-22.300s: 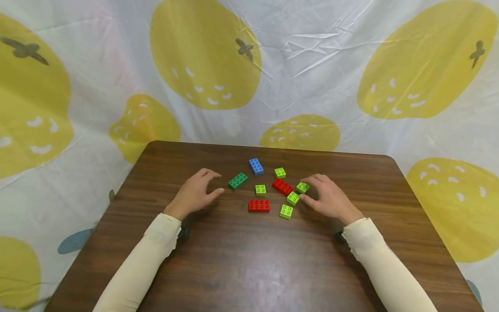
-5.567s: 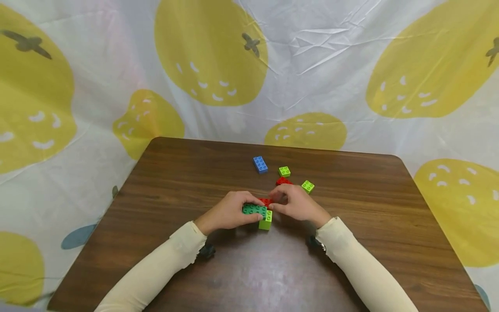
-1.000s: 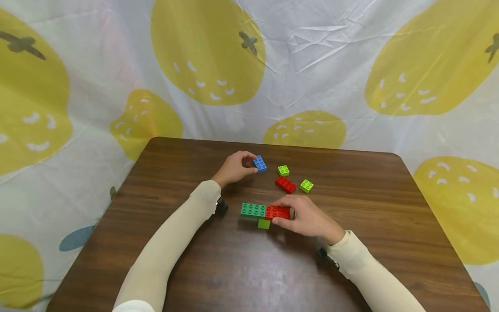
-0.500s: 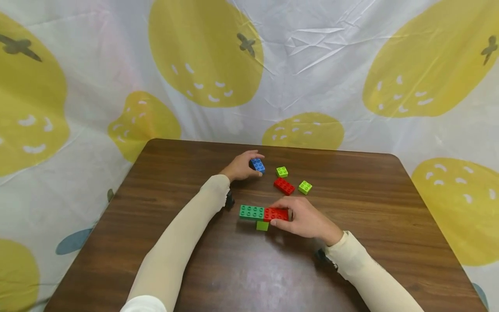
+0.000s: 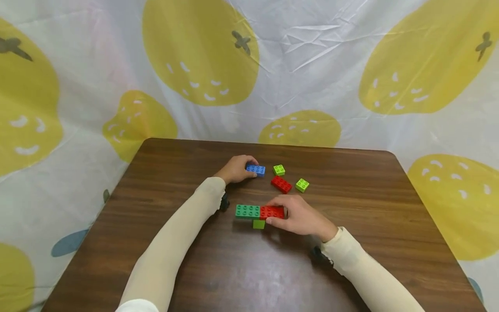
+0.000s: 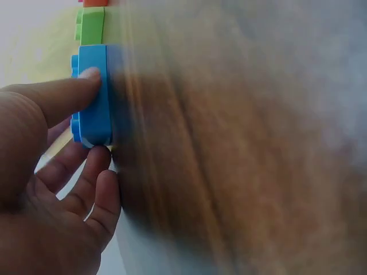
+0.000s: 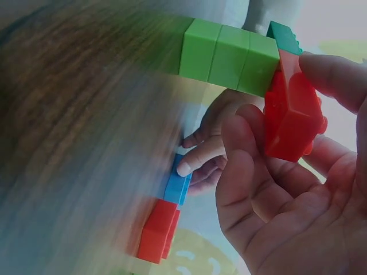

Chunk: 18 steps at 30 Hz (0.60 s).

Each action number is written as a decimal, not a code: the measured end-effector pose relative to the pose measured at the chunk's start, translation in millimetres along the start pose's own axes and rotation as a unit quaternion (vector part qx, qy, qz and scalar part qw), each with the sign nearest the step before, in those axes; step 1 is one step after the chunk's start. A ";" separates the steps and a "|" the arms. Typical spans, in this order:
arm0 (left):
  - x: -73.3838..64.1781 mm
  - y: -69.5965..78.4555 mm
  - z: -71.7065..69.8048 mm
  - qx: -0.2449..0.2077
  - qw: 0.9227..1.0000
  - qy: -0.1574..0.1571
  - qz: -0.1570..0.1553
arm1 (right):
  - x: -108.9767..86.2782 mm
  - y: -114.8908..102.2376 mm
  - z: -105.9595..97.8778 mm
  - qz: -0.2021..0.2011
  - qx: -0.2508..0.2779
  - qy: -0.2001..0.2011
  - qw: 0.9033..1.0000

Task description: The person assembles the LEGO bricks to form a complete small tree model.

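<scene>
My left hand (image 5: 236, 169) pinches the blue brick (image 5: 257, 170) at the back of the table, its thumb on the brick's near side. In the left wrist view that blue brick (image 6: 94, 109) sits low at the tabletop. My right hand (image 5: 302, 217) grips a red brick (image 5: 272, 211) between thumb and fingers. That brick and a green brick (image 5: 247, 211) lie end to end on top of a light green column (image 5: 259, 224). The right wrist view shows the column as three stacked light green bricks (image 7: 229, 57), with the red brick overhanging one side.
Right of the blue brick lie a loose light green brick (image 5: 279, 170), a red brick (image 5: 281, 184) and another light green brick (image 5: 302, 185). The brown table (image 5: 249, 268) ends at a lemon-patterned curtain (image 5: 304, 82) behind.
Over the last second my left hand has taken hold of the blue brick and turned it from slanted to lying sideways, slightly nearer. My right hand has stayed on the red brick.
</scene>
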<state>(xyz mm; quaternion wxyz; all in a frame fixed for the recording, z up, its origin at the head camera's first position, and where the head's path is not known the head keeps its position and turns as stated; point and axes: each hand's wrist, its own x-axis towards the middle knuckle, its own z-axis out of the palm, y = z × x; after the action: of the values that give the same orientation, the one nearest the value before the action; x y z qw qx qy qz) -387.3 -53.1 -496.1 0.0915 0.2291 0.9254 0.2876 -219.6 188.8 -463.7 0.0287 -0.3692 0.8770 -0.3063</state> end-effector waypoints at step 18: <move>-31.2 0.7 -9.1 -0.070 0.997 0.036 0.012 | 0.4 2.5 0.7 -0.004 -0.001 0.003 1.000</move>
<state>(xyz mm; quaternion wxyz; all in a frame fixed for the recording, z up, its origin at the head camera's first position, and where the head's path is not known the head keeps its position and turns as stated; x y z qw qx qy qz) -362.3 -71.9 -487.1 0.0705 0.2223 0.9031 0.3606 -221.3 189.5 -465.6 0.0242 -0.3717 0.8759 -0.3068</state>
